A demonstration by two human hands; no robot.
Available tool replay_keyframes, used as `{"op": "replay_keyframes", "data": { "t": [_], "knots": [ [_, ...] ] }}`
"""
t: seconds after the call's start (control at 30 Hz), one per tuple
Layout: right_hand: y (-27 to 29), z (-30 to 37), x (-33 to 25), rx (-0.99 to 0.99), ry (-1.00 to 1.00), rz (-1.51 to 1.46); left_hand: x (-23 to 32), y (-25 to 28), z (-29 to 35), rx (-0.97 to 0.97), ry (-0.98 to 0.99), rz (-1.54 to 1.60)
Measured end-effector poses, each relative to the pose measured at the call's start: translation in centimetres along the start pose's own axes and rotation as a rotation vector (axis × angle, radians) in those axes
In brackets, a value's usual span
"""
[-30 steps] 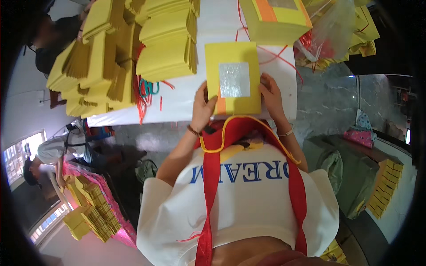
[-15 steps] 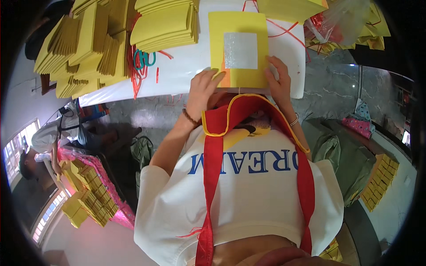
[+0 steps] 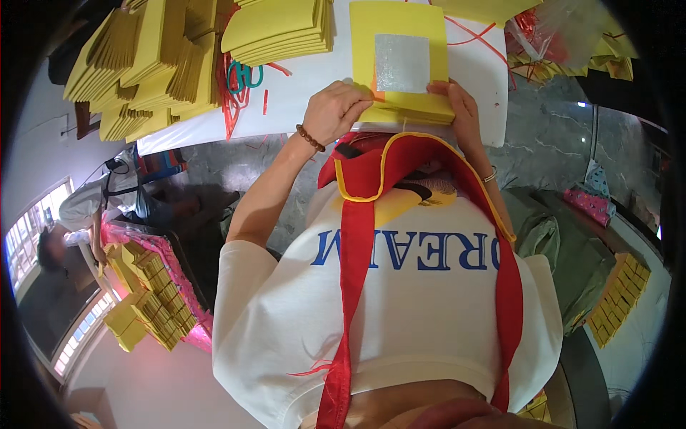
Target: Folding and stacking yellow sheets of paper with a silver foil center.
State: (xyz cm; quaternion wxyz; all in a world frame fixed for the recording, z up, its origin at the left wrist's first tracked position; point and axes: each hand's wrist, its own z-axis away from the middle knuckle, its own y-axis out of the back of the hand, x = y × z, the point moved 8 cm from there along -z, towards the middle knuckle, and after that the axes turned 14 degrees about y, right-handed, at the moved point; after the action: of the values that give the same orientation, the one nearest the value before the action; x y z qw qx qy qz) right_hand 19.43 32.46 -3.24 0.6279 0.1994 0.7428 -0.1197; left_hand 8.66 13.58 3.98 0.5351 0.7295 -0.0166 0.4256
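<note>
On the table before me lies a stack of yellow paper (image 3: 363, 43), bearing a shiny silver-white square (image 3: 402, 64) with an orange strip showing at its left side. Near the stack's left front corner, my left hand (image 3: 334, 113) is closed in a pinch on the yellow paper. At the opposite side my right hand (image 3: 461, 107) curls its fingers over the right edge, the tips close to the square's lower right corner. The near edge of the top paper looks bent up, and layers show beneath it. Whatever lies under my fingertips is hidden.
Folded yellow paper stacks (image 3: 279, 32) stand at the left of the white table (image 3: 286, 93). Teal-handled scissors (image 3: 243, 75) lie beside red string (image 3: 232, 118). A clear plastic bag (image 3: 572, 28) is at the far right. Another person (image 3: 86, 196) works at left beside yellow bundles (image 3: 153, 279).
My left hand has curled from spread fingers into a pinch at the near left corner. The near edge of the paper has bent up. The whole view has shifted slightly.
</note>
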Motion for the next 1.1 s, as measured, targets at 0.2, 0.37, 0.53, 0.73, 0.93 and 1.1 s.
{"op": "replay_keyframes", "data": {
  "t": [0.2,0.37,0.53,0.73,0.93,1.1],
  "knots": [
    [0.1,1.1,1.4,0.17,-0.175,-0.26,-0.9,0.1,-0.3,0.008,0.169,0.124],
    [0.5,0.7,1.3,0.18,-0.145,-0.213,-1.5,-0.5,-0.6,-0.023,0.202,0.214],
    [0.3,0.6,1.5,0.192,-0.197,-0.222,-2.7,-1.2,-0.9,-0.1,0.323,0.333],
    [0.3,0.4,1.3,0.163,-0.155,-0.201,-4.6,-2.1,-1.2,-0.184,0.437,0.433],
    [0.4,0.6,0.5,0.111,-0.047,-0.22,-5.4,-2.9,-1.1,-0.288,0.548,0.601],
    [0.8,0.9,1.3,0.027,0.091,0.213,-6.0,-3.5,-1.5,-0.276,0.487,0.639]
  ]
}}
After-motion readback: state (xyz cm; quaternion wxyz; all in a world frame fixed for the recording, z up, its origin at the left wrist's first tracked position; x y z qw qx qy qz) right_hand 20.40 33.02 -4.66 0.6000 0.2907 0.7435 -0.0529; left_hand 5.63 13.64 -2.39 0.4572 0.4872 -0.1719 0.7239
